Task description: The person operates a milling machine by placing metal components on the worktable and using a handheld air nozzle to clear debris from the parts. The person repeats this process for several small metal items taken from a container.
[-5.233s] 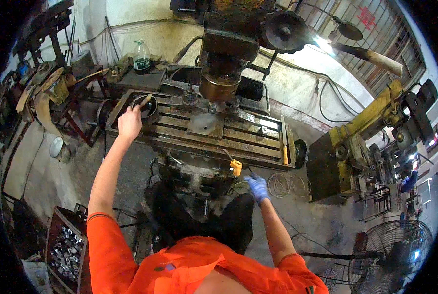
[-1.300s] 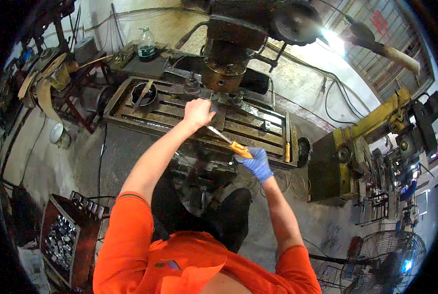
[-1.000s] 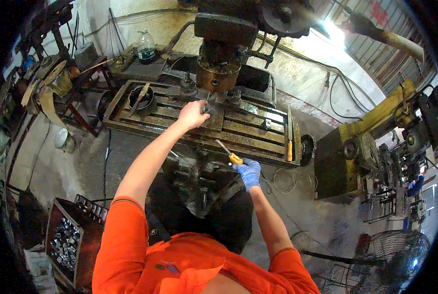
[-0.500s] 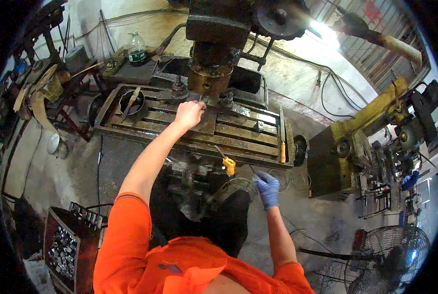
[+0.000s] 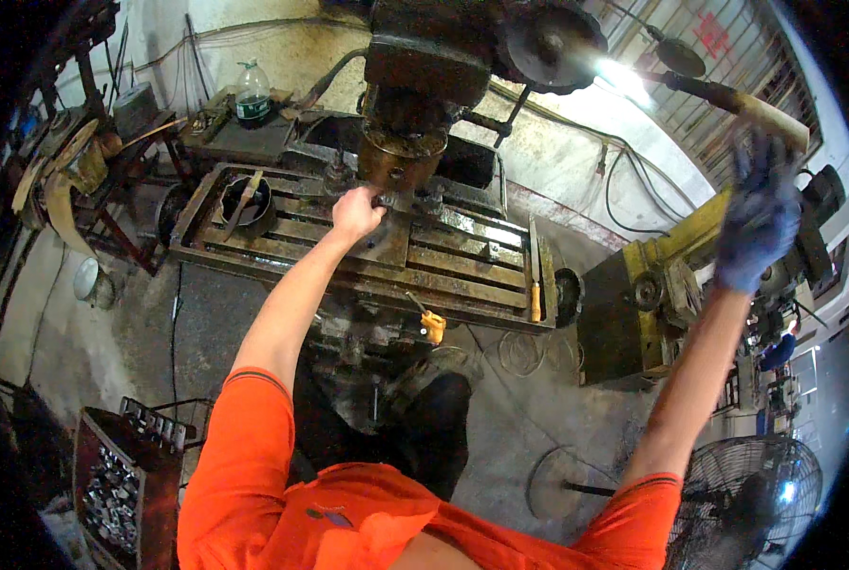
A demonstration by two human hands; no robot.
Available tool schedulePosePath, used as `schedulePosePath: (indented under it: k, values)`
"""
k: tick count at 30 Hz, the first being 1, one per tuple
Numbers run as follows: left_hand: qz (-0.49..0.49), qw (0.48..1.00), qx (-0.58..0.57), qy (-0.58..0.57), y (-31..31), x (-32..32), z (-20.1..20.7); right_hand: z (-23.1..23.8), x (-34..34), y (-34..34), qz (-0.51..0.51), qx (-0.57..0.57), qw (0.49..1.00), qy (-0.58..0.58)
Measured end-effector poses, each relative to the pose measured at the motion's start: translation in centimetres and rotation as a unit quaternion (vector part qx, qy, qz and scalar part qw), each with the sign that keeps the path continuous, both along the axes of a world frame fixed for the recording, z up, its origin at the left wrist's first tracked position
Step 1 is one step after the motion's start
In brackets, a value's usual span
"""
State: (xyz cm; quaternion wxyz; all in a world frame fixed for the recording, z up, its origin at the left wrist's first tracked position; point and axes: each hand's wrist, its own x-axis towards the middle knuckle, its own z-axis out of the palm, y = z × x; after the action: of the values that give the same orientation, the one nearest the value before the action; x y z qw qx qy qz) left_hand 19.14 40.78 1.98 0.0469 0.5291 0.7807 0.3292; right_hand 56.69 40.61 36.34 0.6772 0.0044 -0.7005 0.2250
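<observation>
My bare left hand (image 5: 356,214) is closed in front of the machine's spindle head (image 5: 401,157), just above the slotted metal table (image 5: 462,275). Whatever its fingers hold is hidden. My right hand (image 5: 757,223), in a blue-grey glove, is raised at the upper right, just below a lever with a thick tan grip (image 5: 771,122). Motion smears its fingers, so I cannot tell whether they touch the grip. A yellow-handled tool (image 5: 432,327) hangs at the table's front edge.
A black pot (image 5: 245,204) with a brush across it stands on the table's left end. A file with an orange handle (image 5: 536,302) lies at the right end. A crate of small metal parts (image 5: 111,489) sits lower left, a fan (image 5: 747,494) lower right.
My right hand has swung up and to the right, from beside the table's front edge to near the lever. My left hand stays closed by the spindle. The view has shifted slightly.
</observation>
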Motion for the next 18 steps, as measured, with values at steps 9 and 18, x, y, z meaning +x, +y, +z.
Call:
schedulePosePath:
  k: [9, 18]
  values:
    - [0.023, 0.998, -0.022, -0.046, 0.1, 0.3, 0.7, -3.6, -0.1, -4.8, -0.197, -0.017, 0.98, -0.009]
    - [0.025, 0.999, 0.014, -0.037, 0.4, 1.1, 0.7, -11.2, -1.1, -6.2, -0.181, -0.039, 0.981, 0.051]
